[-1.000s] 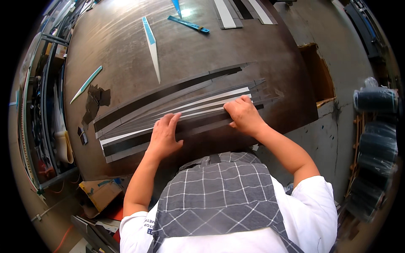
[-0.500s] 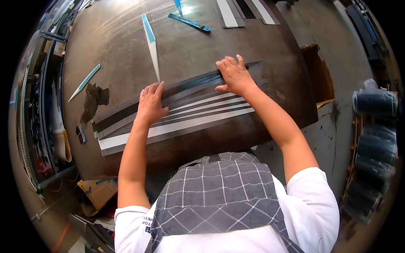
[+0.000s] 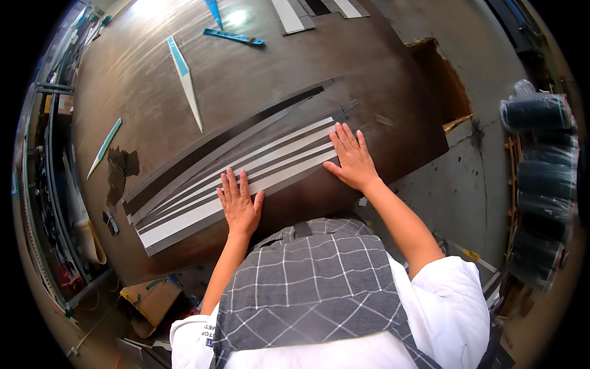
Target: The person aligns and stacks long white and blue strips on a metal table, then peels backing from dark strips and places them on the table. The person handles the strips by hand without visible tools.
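Long strips of sheet material (image 3: 283, 151), white with grey edges, lie fanned and overlapping along the near side of the brown table. My left hand (image 3: 239, 206) rests flat on the nearest white strips, fingers stretched out. My right hand (image 3: 352, 158) lies open over their right end, fingers pointing away from me. Neither hand grips anything. Just beyond the white strips lies a dark strip (image 3: 233, 134) with grey edging, slightly curved and running the same way. The strips' lower layers are hidden by the upper ones.
On the brown table (image 3: 276, 67) lie a white and blue pointed template (image 3: 185, 80), a blue strip tool (image 3: 233, 37), a small pointed piece (image 3: 106, 147) and dark scraps (image 3: 120, 172). More strips (image 3: 292, 13) lie at the far edge. Plastic-wrapped rolls (image 3: 541, 160) stand at the right.
Both hands have come back toward me, from the dark strip onto the white strips, and lie flatter. The view has shifted, so the table appears moved to the left.
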Demonstrator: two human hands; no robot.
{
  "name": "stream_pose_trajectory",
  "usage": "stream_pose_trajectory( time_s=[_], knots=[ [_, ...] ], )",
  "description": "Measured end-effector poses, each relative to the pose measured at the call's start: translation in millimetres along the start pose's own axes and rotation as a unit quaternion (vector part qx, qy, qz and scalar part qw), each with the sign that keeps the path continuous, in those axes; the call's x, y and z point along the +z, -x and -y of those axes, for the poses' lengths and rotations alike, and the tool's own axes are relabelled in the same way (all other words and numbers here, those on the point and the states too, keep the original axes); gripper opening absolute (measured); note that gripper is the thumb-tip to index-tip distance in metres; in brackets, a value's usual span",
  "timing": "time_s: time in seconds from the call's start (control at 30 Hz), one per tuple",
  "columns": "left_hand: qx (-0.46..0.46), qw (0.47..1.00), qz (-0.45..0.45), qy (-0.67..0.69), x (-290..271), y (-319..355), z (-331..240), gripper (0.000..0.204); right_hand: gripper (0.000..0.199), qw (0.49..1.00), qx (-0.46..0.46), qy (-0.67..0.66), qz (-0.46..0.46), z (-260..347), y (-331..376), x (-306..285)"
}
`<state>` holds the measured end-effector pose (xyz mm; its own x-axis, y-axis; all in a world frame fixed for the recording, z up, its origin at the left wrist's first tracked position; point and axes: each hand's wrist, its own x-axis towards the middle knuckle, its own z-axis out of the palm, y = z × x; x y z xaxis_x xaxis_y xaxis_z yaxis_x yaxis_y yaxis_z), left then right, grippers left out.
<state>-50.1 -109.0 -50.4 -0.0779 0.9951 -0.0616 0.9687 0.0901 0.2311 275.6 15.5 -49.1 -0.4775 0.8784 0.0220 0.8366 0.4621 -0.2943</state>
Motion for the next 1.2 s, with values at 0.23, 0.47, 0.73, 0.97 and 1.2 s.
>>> stream_pose_trajectory(
  time_s=[0.23,0.47,0.73,0.97,1.2],
  knots=[
    [0.123,0.984,-0.069,0.104,-27,-17,-52,0.053,0.029,0.964,0.112,-0.138,-0.197,2,16,-13],
    [0.268,0.955,0.035,0.126,11,-68,-130,0.044,0.010,0.963,0.109,-0.131,-0.208,7,7,1],
    [0.248,0.963,0.037,0.098,12,-70,-133,0.051,0.008,0.967,0.111,-0.077,-0.215,19,7,8],
    [0.244,0.963,0.034,0.108,15,-64,-122,0.051,0.006,0.949,0.134,-0.108,-0.264,39,14,24],
    [0.244,0.964,0.025,0.107,14,-64,-121,0.051,0.009,0.959,0.135,-0.096,-0.228,34,7,25]
  ],
)
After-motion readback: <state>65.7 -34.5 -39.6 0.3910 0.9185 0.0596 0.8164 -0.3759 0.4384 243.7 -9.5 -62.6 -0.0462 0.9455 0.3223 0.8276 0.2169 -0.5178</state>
